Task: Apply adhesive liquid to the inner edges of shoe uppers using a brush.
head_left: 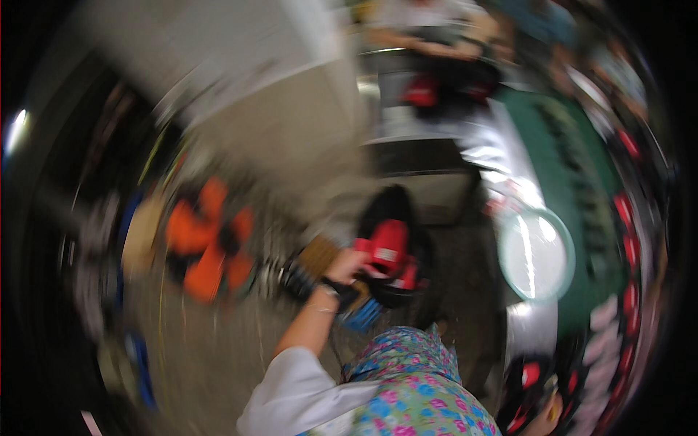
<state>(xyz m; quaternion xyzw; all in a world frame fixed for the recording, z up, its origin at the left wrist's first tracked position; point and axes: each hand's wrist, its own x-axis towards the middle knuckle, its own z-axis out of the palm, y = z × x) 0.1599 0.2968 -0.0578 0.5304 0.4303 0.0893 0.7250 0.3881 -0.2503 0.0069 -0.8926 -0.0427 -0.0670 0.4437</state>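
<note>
My left hand, with a dark band at its wrist, reaches forward and is closed on the red-strapped side of a black slide sandal. More black soles lie against or under that sandal, and blur hides how many there are. At the lower right edge my right hand shows only in part. Its fingers are closed around something small and yellowish that I cannot make out. Just beside it lie black slide sandals with red straps.
A long metal bench with a green belt runs along my right, lined with red-and-black sandals. A round pale basin sits on its edge. An orange fan-shaped object stands left. Other people work at the far end.
</note>
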